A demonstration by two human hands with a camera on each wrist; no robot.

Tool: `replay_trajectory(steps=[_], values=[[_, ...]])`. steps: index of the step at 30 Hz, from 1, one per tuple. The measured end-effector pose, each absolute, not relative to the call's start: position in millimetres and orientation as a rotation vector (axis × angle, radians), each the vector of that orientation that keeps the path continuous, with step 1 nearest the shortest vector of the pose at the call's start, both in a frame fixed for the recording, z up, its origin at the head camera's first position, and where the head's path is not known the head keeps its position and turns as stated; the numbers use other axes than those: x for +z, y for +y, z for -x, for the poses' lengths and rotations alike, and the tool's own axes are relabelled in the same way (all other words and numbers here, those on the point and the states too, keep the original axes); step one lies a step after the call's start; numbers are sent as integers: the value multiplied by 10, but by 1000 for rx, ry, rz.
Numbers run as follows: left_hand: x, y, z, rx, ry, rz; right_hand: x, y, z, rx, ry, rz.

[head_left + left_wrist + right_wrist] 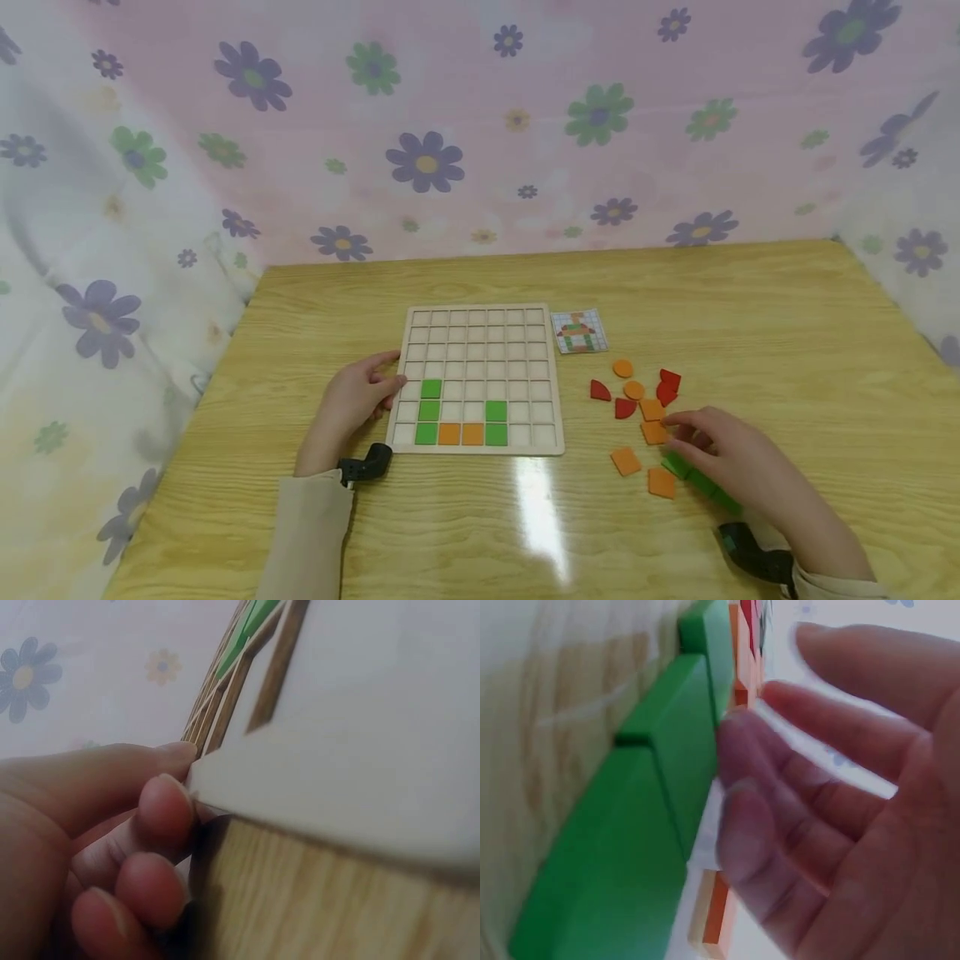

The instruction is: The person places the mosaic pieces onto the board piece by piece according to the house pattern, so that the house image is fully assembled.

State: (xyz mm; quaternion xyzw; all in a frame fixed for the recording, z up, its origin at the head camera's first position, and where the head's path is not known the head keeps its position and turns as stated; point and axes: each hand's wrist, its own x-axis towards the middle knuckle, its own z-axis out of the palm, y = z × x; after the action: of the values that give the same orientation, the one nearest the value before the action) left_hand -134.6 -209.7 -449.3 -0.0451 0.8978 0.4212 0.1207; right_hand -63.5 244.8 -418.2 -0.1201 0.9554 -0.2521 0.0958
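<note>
A wooden grid board (pixel 480 379) lies on the table with green squares (pixel 429 410) and two orange squares (pixel 461 434) in its lower cells. At its left edge, my left hand (pixel 356 396) holds the rim with thumb and forefinger; the left wrist view shows the fingertips (pixel 166 806) against the corner of the frame. My right hand (pixel 723 458) hovers over a row of loose green squares (pixel 705 485), partly covering them. In the right wrist view its fingers (pixel 754 832) are spread and loosely bent beside the green squares (pixel 671 720), holding nothing.
Right of the board lie loose orange squares (pixel 626 461), orange circles (pixel 622 368) and red quarter-circles (pixel 625 407). A small printed pattern card (pixel 579 332) sits by the board's upper right corner. Floral cloth (pixel 480 125) hangs behind the wooden table (pixel 450 525).
</note>
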Motion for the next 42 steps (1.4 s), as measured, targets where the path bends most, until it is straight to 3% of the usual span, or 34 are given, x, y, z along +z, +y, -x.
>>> replay_trajectory(steps=[13, 42], values=[[-4485, -2058, 1338, 1235, 2618, 136, -4214, 2406, 553, -593, 2837, 273], [-4513, -2093, 1360, 1252, 2612, 163, -4243, 2376, 573, -609, 2959, 441]])
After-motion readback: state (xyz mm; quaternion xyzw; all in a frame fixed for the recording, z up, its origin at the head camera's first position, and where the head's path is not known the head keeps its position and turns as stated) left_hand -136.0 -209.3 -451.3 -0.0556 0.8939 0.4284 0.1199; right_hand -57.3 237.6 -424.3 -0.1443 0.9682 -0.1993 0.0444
